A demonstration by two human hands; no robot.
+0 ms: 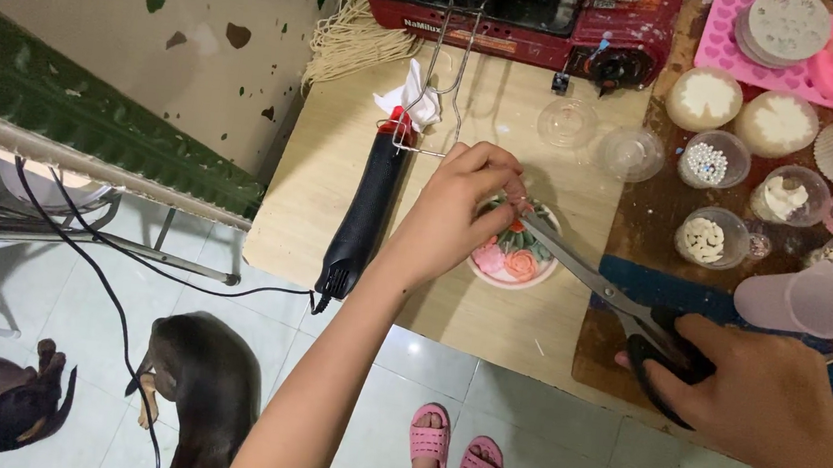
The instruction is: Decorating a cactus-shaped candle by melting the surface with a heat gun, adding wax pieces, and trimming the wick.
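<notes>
the left hand [459, 203] pinches the wick above the flower candle [516, 248]; right hand [764, 395] grips scissors [593, 280], best cutting close and level.

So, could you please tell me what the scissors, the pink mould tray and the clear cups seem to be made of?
Scissors: bare metal blades with a grey sheen, and black handles that look like plastic, matte.
Pink mould tray: probably silicone or soft plastic, matte with rounded moulded cavities.
Clear cups: see-through with faint glints, likely thin plastic, though glass cannot be excluded.
</notes>
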